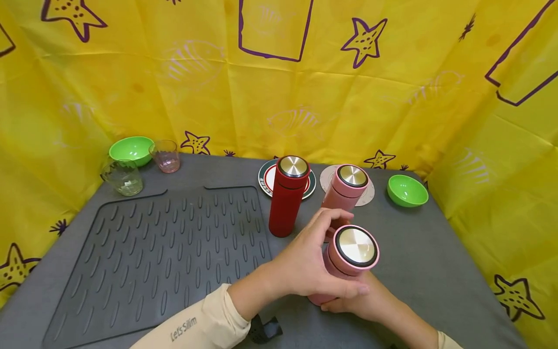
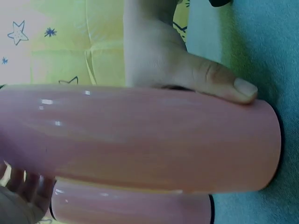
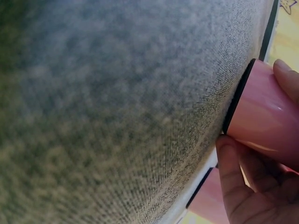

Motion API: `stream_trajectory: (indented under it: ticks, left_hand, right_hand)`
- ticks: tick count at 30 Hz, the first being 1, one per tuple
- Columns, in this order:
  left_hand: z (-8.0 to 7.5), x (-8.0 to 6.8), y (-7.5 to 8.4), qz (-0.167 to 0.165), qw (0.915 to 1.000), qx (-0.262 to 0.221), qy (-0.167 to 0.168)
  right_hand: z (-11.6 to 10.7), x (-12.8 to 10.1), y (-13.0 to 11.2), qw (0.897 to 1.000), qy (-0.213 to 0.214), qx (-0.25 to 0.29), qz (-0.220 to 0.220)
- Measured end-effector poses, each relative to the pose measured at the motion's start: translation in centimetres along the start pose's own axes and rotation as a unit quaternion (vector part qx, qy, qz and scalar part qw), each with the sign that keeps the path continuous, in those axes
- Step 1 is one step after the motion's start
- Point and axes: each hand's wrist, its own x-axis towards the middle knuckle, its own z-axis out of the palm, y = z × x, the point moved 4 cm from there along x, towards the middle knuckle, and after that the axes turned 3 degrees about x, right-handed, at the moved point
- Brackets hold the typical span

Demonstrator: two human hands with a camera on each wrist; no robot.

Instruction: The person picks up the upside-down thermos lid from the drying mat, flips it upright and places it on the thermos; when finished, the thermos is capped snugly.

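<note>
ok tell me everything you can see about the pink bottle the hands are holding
The nearer pink bottle is a glossy cylindrical flask with a shiny metal disc on its cap and a dark ring around that disc. A seam below the cap marks the lid, which is on. It leans slightly toward the camera, with its dark-edged base on the grey table. The left hand wraps its upper body, the right hand grips low near the base. A second pink bottle stands just behind it.

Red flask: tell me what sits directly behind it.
Behind the red flask lies a round plate with a dark green rim and red ring on the grey table. The flask covers the plate's middle, so its centre design cannot be seen.
</note>
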Motion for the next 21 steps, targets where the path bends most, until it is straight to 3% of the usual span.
stream_trajectory:
  ticks: [4, 11, 15, 18, 21]
  left_hand:
    - [0.27, 0.0, -0.02, -0.019, 0.9993, 0.014, 0.027]
    - [-0.13, 0.05, -0.09, 0.032, 0.9994, 0.012, -0.001]
    - [-0.01, 0.01, -0.07, 0.004, 1.0, 0.001, -0.008]
    - [0.15, -0.04, -0.09, -0.028, 0.9995, 0.005, 0.011]
    - [0.05, 0.0, -0.1, -0.026, 0.9991, 0.012, 0.031]
  right_hand:
    - [0.06, -0.02, 0.15, 1.0, 0.0, -0.009, 0.006]
    - [-0.04, 0.08, -0.06, 1.0, 0.007, -0.025, -0.011]
    - [-0.01, 0.02, -0.13, 1.0, 0.003, -0.004, -0.004]
    - [0.06, -0.09, -0.11, 1.0, 0.001, -0.008, -0.004]
    - [0.06, -0.11, -0.02, 1.0, 0.004, -0.022, -0.003]
